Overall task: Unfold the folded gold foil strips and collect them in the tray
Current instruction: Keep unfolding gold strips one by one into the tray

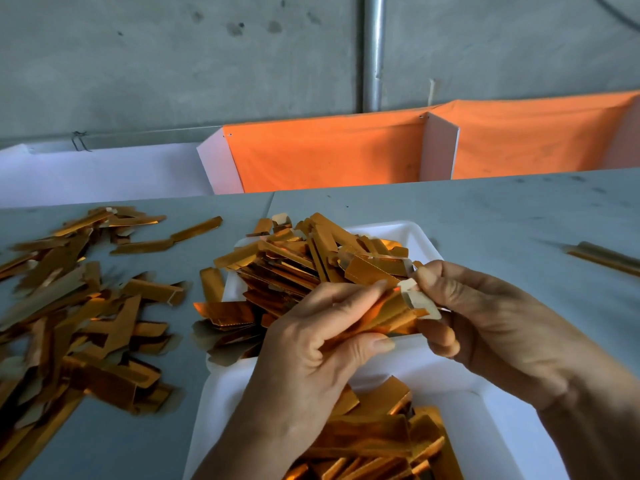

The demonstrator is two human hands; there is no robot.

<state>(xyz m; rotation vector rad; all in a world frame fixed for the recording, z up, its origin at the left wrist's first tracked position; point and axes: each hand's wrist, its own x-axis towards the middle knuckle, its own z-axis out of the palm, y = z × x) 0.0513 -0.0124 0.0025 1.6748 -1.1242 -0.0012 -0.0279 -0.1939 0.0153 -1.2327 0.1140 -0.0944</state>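
Observation:
Both my hands hold one folded gold foil strip (398,315) above the white trays. My left hand (311,344) grips its lower left part between thumb and fingers. My right hand (485,317) pinches the pale flap at its right end. The far white tray (415,233) holds a heap of gold strips (304,261). The near white tray (491,427) holds several more strips (374,441) at the bottom of the view, partly hidden by my left wrist.
A wide scatter of gold strips (76,317) covers the grey table (485,216) on the left. One lone strip (606,258) lies at the right edge. Orange cloth (329,154) and white panels stand behind the table.

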